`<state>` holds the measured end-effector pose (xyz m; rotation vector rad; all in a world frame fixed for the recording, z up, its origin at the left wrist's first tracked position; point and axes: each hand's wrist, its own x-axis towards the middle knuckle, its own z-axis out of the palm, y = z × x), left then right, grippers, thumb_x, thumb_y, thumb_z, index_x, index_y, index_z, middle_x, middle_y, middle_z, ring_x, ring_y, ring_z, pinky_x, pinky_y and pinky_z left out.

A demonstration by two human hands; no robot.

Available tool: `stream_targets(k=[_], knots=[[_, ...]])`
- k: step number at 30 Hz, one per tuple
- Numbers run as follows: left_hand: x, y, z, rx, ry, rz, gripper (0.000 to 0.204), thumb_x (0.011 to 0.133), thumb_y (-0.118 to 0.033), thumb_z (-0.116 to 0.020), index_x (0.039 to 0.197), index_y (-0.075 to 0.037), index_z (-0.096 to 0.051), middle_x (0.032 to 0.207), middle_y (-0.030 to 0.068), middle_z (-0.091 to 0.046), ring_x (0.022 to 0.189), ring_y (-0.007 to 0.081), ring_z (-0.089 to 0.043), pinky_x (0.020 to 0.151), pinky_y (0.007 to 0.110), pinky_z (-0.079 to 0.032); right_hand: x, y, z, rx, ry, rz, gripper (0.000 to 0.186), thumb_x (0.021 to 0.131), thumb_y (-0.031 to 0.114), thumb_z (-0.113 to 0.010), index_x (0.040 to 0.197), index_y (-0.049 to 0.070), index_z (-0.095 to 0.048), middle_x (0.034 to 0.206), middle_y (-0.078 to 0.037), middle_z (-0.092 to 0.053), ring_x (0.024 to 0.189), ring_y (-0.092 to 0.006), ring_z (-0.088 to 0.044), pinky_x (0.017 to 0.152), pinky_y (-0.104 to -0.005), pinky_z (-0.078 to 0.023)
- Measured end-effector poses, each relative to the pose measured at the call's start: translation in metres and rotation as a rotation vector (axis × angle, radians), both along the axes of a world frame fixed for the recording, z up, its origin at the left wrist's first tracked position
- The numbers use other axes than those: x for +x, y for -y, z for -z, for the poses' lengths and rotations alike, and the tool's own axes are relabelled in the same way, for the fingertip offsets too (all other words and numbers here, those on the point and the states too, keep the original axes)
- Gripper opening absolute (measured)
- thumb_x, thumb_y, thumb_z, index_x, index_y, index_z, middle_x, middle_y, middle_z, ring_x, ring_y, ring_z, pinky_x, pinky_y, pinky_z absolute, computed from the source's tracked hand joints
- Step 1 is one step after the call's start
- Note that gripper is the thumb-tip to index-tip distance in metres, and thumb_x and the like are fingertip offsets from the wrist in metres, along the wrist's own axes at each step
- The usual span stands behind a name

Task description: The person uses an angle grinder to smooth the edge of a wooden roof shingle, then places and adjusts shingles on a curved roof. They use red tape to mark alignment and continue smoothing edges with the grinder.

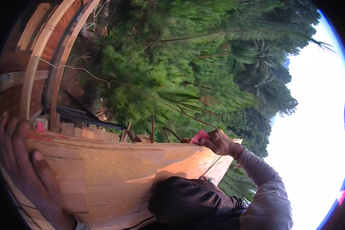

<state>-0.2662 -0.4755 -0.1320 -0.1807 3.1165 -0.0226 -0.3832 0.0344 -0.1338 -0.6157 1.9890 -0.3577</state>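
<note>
My left hand (25, 165) lies on the near left end of a broad wooden board (115, 180), its fingers stretched out toward the board's upper edge and its thumb set apart. Close to its fingertips is a small pink piece (40, 127) at that edge, with reddish marks beside it. My right hand is out of view. Farther right, a co-worker's hand (220, 142) pinches a flat pink piece (200, 135) against the same edge. A thin pale string (109, 83) runs from the wooden frame at upper left toward that hand.
The co-worker's dark-covered head (188, 199) and grey sleeve (270, 188) fill the lower right, against the board. Timber beams (42, 61) stand at upper left. Short wood blocks (92, 133) line up behind the board. Green trees (203, 57) and bright sky lie beyond.
</note>
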Motion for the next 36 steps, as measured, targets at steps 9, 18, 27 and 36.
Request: stream_targets(k=[9,18,27,36], knots=[[-0.02,-0.001,0.005,0.158,-0.145,0.074,0.045,0.095,-0.035,-0.043,0.119,-0.003,-0.063,0.126,0.0172,-0.06,0.132,0.0413,-0.048,0.115,0.059,-0.028,0.003,0.051,-0.017,0.067,-0.061,-0.143,0.02,0.101,0.015,-0.056,0.105,0.0,-0.068,0.064,-0.016,-0.057,0.056,-0.0336,-0.061,0.054,-0.0424,-0.049],[-0.009,-0.024,-0.005,0.124,-0.015,-0.105,0.044,0.082,-0.018,-0.048,0.121,0.0,-0.06,0.128,0.0188,-0.058,0.14,0.0389,-0.044,0.125,0.063,-0.017,-0.131,0.117,-0.037,-0.024,-0.242,0.441,0.065,0.101,0.05,-0.063,0.138,-0.003,-0.055,0.113,-0.015,-0.068,0.1,-0.0227,-0.066,0.089,-0.0367,-0.053],[-0.013,-0.017,-0.001,0.046,-0.066,-0.05,0.045,0.092,-0.023,-0.04,0.126,0.0,-0.059,0.132,0.0188,-0.058,0.142,0.0374,-0.045,0.124,0.06,-0.019,-0.05,0.073,-0.005,-0.076,0.01,0.259,0.045,0.102,0.034,-0.064,0.133,0.002,-0.063,0.117,-0.014,-0.072,0.098,-0.0224,-0.072,0.087,-0.0349,-0.058],[-0.016,-0.022,-0.004,0.122,-0.064,-0.094,0.043,0.086,-0.024,-0.042,0.117,0.001,-0.059,0.127,0.0198,-0.058,0.139,0.0398,-0.045,0.124,0.061,-0.017,-0.048,0.16,0.012,-0.489,-0.414,-0.558,0.039,0.089,0.024,-0.068,0.127,0.014,-0.067,0.118,-0.01,-0.065,0.115,-0.0265,-0.062,0.092,-0.0386,-0.053]])
